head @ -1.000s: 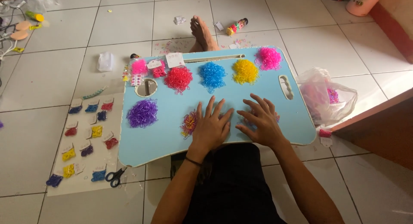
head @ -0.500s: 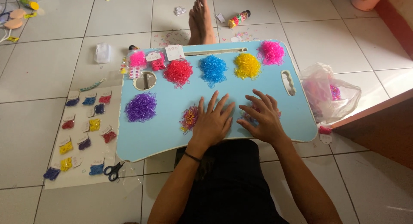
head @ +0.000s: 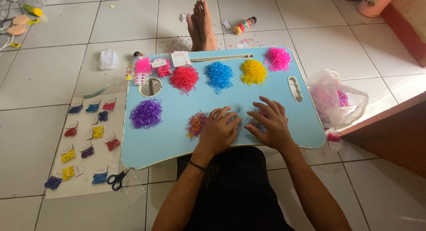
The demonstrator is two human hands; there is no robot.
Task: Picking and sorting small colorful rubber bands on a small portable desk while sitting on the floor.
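Nearest us, over a lap in dark cloth, both our hands rest palm down on the near edge of a light blue lap tray (head: 275, 86). Our left hand (head: 219, 131) lies flat with its fingers spread and pointing away from us; it grips nothing. Just to its left, touching or nearly touching the thumb side, sits a small mixed pile of tiny rubber bands (head: 196, 123) in pink, yellow and orange. That pile is far closer to the left hand than to the right, and it lies sideways from the fingers, not ahead of them.

Our right hand (head: 270, 124) is also open and flat, fingers fanned. Under its fingertips a few loose bands (head: 256, 123) seem to lie scattered, though the hand hides most of them and we cannot tell how many.

Further out on the tray, to the left, is a purple pile (head: 146, 113). Along the far edge run a red pile (head: 184, 78), a blue pile (head: 219, 75), a yellow pile (head: 254, 71) and a pink pile (head: 278, 58), all well apart from both hands.

Beyond the tray, a bare foot (head: 200, 24) rests on the white tiled floor. Left of the tray lie a sheet of small packets (head: 84, 138) and scissors (head: 116, 178); right of it, a clear plastic bag (head: 337, 100).
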